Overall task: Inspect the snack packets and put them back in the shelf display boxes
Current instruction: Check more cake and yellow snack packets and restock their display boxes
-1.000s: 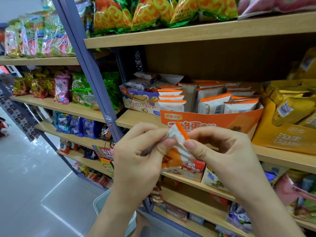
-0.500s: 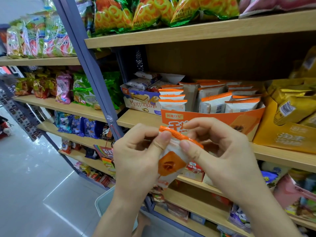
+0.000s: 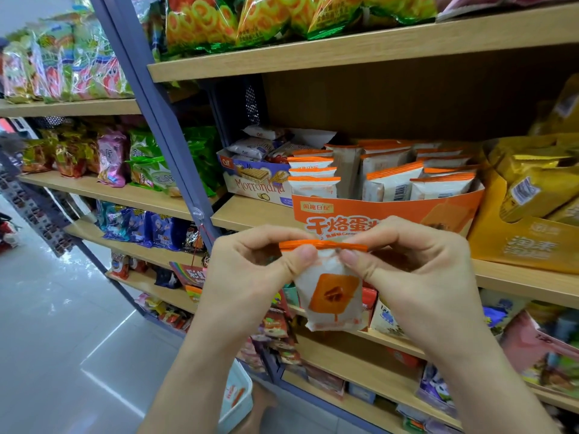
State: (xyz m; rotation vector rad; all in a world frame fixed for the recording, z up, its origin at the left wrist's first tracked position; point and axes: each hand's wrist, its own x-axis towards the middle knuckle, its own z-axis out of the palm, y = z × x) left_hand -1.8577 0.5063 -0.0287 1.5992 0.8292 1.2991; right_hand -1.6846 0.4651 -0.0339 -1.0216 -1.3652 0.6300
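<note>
Pinching the packet (image 3: 332, 296) under its orange seal, both hands (image 3: 250, 277) (image 3: 416, 277) could tear it by pulling apart.

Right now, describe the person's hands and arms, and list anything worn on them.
The left hand and right hand are bare: no gloves, rings, watch or bracelet show. The left forearm and right forearm are uncovered to the frame's edge; no sleeve in view.

Pale wood shelf boards (image 3: 344, 48) on blue-grey metal uprights (image 3: 150, 98), 2 bays meeting at an angle. Glossy pale floor tiles (image 3: 62, 324) lower left, streaked with reflected light. White bin (image 3: 238, 399) below.
</note>
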